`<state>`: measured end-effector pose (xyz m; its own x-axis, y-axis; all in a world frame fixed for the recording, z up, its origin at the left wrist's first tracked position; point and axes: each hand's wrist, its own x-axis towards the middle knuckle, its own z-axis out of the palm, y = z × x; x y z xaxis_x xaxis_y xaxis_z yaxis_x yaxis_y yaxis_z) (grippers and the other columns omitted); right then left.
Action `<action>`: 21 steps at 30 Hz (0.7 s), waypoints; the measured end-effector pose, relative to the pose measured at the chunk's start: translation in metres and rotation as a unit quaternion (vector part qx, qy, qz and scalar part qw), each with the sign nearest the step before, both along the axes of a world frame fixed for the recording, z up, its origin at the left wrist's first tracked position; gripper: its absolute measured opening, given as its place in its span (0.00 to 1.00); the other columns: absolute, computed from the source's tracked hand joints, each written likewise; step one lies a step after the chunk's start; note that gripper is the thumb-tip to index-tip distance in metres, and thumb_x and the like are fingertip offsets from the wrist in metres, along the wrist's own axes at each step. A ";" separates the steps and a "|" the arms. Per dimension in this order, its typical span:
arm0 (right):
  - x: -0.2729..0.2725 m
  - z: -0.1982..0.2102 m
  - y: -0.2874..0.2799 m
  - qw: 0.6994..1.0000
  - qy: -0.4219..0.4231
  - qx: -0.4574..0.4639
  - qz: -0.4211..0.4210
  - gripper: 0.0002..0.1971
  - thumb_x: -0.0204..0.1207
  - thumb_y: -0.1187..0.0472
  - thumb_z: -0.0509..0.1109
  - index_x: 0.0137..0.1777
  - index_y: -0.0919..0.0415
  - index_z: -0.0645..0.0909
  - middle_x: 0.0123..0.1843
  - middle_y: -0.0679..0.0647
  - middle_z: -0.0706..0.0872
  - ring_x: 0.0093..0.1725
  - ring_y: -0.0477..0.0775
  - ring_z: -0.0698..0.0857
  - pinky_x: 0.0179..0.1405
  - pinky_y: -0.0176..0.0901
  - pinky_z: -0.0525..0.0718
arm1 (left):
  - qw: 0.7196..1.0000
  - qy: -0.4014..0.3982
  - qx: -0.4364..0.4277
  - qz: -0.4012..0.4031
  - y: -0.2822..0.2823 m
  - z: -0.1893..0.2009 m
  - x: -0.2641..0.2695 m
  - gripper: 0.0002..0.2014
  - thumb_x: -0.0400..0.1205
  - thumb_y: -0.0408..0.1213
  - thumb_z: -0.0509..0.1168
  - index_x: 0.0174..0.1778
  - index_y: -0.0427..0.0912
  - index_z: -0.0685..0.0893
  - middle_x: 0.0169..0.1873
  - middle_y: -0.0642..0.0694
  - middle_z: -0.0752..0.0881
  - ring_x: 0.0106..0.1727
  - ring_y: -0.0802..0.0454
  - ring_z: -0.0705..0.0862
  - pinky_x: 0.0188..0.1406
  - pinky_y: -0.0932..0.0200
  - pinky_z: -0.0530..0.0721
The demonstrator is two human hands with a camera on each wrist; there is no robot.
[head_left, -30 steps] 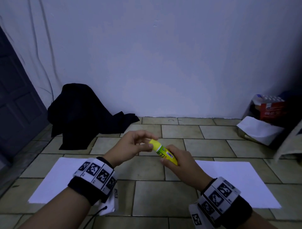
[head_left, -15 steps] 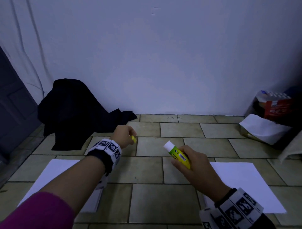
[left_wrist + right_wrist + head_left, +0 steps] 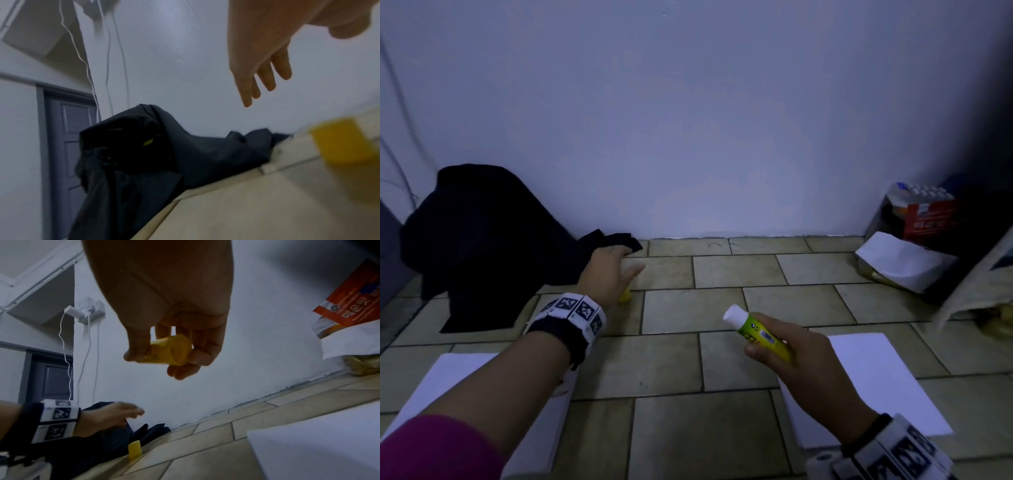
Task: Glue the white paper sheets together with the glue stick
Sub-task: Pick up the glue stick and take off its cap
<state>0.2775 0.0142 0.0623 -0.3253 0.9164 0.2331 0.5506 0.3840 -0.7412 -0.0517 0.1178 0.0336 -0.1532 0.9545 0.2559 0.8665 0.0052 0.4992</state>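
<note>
Take the yellow cap (image 3: 625,295) standing on the floor tiles as the marker. Far to its left a heap of dark cloth (image 3: 482,240) slumps against the wall, well clear of the work. Nearer the person than the cap and to its left lies the left paper sheet (image 3: 448,380), flat on the tiles, with the left forearm crossing above it.

Directly over the cap hovers the left hand (image 3: 607,274) — fingers straight and spread, nothing in them. The cap stands upright on its own, apart from the fingers; I'd judge it was parked there, off both sheets, so it won't be in the way or get glued.

To the right of the cap and closer to the person, the right hand (image 3: 796,346) has its thumb and fingers curled round the barrel of the glue stick (image 3: 756,330). The white uncapped end points up and away, not yet at any paper; from the wrist view the yellow base sits in the curled fingers — a grip that looks ready to tip the stick down and rub.

Under and beyond that hand, right of the cap, lies the right paper sheet (image 3: 876,387), separate from the other. Neither shows glue that I can make out.
</note>
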 end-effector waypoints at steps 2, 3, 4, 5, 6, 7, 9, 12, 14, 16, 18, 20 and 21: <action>-0.008 -0.007 0.005 1.000 0.017 -0.004 -0.013 0.26 0.74 0.33 0.63 0.69 0.42 0.76 0.54 0.45 0.86 0.51 0.39 0.82 0.46 0.23 0.74 | 0.990 -0.109 0.089 -0.015 -0.020 0.018 0.022 0.16 0.85 0.46 0.63 0.57 0.37 0.87 0.52 0.43 0.87 0.55 0.47 0.83 0.52 0.61 0.78; -0.014 -0.009 0.007 0.999 0.023 -0.007 -0.023 0.31 0.74 0.31 0.62 0.72 0.46 0.74 0.55 0.45 0.85 0.51 0.39 0.82 0.46 0.23 0.73 | 0.978 -0.194 0.079 -0.021 -0.032 0.027 0.035 0.15 0.85 0.47 0.61 0.52 0.40 0.87 0.49 0.45 0.87 0.52 0.48 0.84 0.48 0.63 0.78; -0.022 -0.011 0.009 0.999 0.027 -0.012 -0.035 0.34 0.74 0.31 0.62 0.74 0.49 0.71 0.52 0.44 0.83 0.48 0.39 0.81 0.42 0.23 0.72 | 0.955 -0.292 0.040 -0.033 -0.045 0.035 0.049 0.16 0.85 0.50 0.58 0.49 0.43 0.87 0.48 0.46 0.87 0.49 0.49 0.85 0.46 0.61 0.80; -0.030 -0.012 0.011 0.998 0.032 -0.018 -0.045 0.34 0.74 0.34 0.63 0.76 0.52 0.67 0.48 0.44 0.81 0.43 0.40 0.80 0.38 0.25 0.72 | 0.922 -0.385 -0.018 -0.047 -0.057 0.040 0.061 0.20 0.82 0.55 0.55 0.49 0.44 0.86 0.50 0.45 0.88 0.48 0.50 0.85 0.45 0.59 0.82; -0.039 -0.012 0.012 0.998 0.039 -0.020 -0.049 0.32 0.77 0.40 0.65 0.76 0.54 0.64 0.44 0.45 0.79 0.39 0.40 0.79 0.35 0.26 0.72 | 0.883 -0.458 -0.082 -0.059 -0.068 0.044 0.072 0.24 0.78 0.59 0.54 0.51 0.44 0.85 0.51 0.43 0.88 0.47 0.49 0.86 0.44 0.58 0.84; -0.048 -0.012 0.012 0.998 0.045 -0.017 -0.046 0.30 0.79 0.46 0.67 0.76 0.56 0.62 0.42 0.46 0.77 0.37 0.41 0.78 0.34 0.27 0.72 | 0.850 -0.506 -0.132 -0.069 -0.079 0.047 0.081 0.28 0.75 0.61 0.54 0.53 0.41 0.85 0.52 0.42 0.88 0.46 0.49 0.87 0.43 0.57 0.86; -0.064 -0.010 0.010 0.998 0.052 -0.009 -0.023 0.30 0.80 0.53 0.67 0.77 0.58 0.58 0.41 0.45 0.75 0.37 0.39 0.77 0.35 0.26 0.72 | 0.800 -0.572 -0.156 -0.088 -0.096 0.047 0.092 0.28 0.74 0.56 0.59 0.53 0.34 0.85 0.49 0.39 0.89 0.45 0.48 0.89 0.44 0.57 0.88; -0.081 -0.012 0.004 0.998 0.056 -0.014 0.029 0.31 0.79 0.55 0.69 0.77 0.56 0.57 0.44 0.40 0.74 0.41 0.37 0.77 0.39 0.24 0.72 | 0.768 -0.630 -0.100 -0.064 -0.109 0.046 0.097 0.14 0.74 0.39 0.68 0.46 0.30 0.86 0.43 0.37 0.88 0.40 0.52 0.88 0.41 0.62 0.88; -0.085 -0.014 0.000 0.997 0.049 -0.022 0.046 0.31 0.78 0.55 0.71 0.75 0.54 0.59 0.47 0.40 0.75 0.46 0.36 0.78 0.43 0.22 0.72 | 0.760 -0.643 -0.089 -0.031 -0.115 0.043 0.093 0.09 0.74 0.28 0.70 0.49 0.30 0.85 0.44 0.37 0.89 0.40 0.52 0.88 0.41 0.65 0.87; -0.088 -0.014 -0.004 0.997 0.059 -0.032 0.041 0.29 0.76 0.57 0.73 0.72 0.53 0.62 0.49 0.45 0.77 0.47 0.37 0.78 0.44 0.22 0.73 | 0.732 -0.676 -0.081 -0.015 -0.123 0.039 0.089 0.13 0.72 0.23 0.70 0.54 0.29 0.84 0.44 0.40 0.91 0.42 0.52 0.89 0.42 0.64 0.88; -0.092 -0.015 -0.009 0.995 0.091 -0.034 0.032 0.27 0.74 0.61 0.75 0.65 0.47 0.62 0.48 0.47 0.76 0.46 0.38 0.79 0.42 0.23 0.73 | 0.712 -0.699 -0.072 -0.011 -0.134 0.037 0.089 0.16 0.70 0.21 0.71 0.54 0.29 0.83 0.43 0.41 0.91 0.42 0.53 0.90 0.41 0.64 0.88; -0.095 -0.017 -0.014 0.992 0.120 -0.032 0.032 0.28 0.70 0.64 0.78 0.57 0.45 0.62 0.46 0.48 0.76 0.43 0.39 0.79 0.39 0.24 0.73 | 0.709 -0.703 -0.054 -0.007 -0.140 0.034 0.091 0.14 0.71 0.20 0.70 0.52 0.30 0.84 0.42 0.41 0.91 0.41 0.54 0.90 0.37 0.65 0.87; -0.095 -0.019 -0.016 0.989 0.137 -0.035 0.032 0.30 0.67 0.64 0.80 0.56 0.45 0.62 0.46 0.49 0.76 0.41 0.41 0.79 0.38 0.25 0.73 | 0.708 -0.705 -0.041 -0.003 -0.142 0.034 0.091 0.13 0.71 0.21 0.70 0.51 0.30 0.85 0.41 0.41 0.92 0.40 0.54 0.90 0.37 0.65 0.87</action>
